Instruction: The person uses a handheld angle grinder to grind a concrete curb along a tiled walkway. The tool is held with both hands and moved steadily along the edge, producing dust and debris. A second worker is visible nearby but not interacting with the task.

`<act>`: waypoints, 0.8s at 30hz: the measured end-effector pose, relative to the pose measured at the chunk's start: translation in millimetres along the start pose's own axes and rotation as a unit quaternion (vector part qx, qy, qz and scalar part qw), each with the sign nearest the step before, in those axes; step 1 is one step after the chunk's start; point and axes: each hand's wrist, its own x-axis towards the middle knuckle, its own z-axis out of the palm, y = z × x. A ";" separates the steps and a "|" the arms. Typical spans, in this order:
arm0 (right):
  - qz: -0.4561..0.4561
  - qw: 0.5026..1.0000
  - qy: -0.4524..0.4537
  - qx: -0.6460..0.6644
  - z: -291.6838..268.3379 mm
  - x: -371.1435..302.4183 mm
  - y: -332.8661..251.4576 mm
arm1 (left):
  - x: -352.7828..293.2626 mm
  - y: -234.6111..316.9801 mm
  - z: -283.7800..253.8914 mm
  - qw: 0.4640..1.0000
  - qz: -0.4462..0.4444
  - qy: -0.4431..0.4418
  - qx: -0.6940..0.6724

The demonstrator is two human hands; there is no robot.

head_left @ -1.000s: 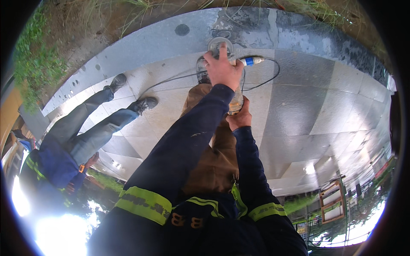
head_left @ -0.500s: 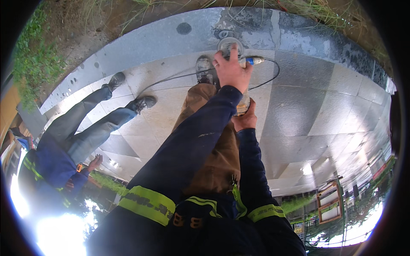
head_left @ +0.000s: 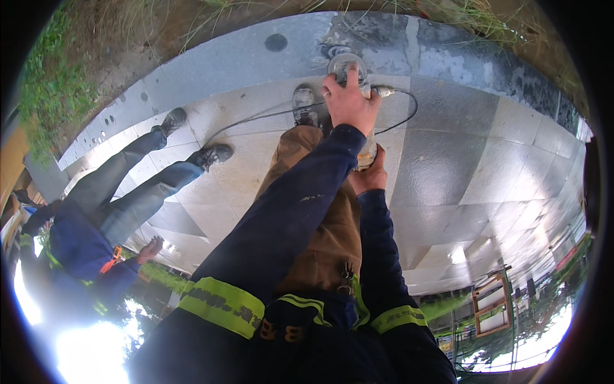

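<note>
An angle grinder [head_left: 367, 155] with a pale, worn body lies between my hands. Its round disc head [head_left: 347, 64] is over the grey stone kerb [head_left: 243, 56], at the edge of a wet, darker patch. My left hand [head_left: 353, 107] is closed over the front of the tool, with one finger stretched toward the disc. Farther back, my right hand [head_left: 373, 175] wraps round the rear of the body. A thin dark cable or hose [head_left: 416, 105] loops out on the right near a pale connector [head_left: 384, 91]. The disc's underside is hidden.
Wet stone paving [head_left: 441, 160] spreads on both sides. My shoe [head_left: 305, 105] stands just left of the grinder. At the left, a co-worker in jeans [head_left: 141, 198] stands close to the trailing cable. Soil and grass [head_left: 476, 16] border the kerb's far side.
The grinder and both hands have shifted slightly right. The blue part by the connector is now mostly hidden behind my left hand. The co-worker's hand has moved a little.
</note>
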 end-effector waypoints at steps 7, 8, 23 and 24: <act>-0.001 0.999 -0.040 -0.003 18.6 -11.2 -1.9 | -3.2 -21.8 -18.7 0.999 -0.038 -0.003 0.023; 0.003 0.999 -0.039 -0.001 15.4 -15.2 0.1 | -8.4 -20.4 -18.7 0.999 -0.042 -0.007 0.019; -0.005 1.000 -0.025 -0.015 3.1 -10.7 12.4 | -16.5 -10.8 -8.1 0.999 -0.037 -0.011 0.006; -0.011 1.000 -0.021 -0.012 1.8 -8.1 13.1 | -15.5 -9.2 -6.1 0.998 -0.042 -0.037 -0.001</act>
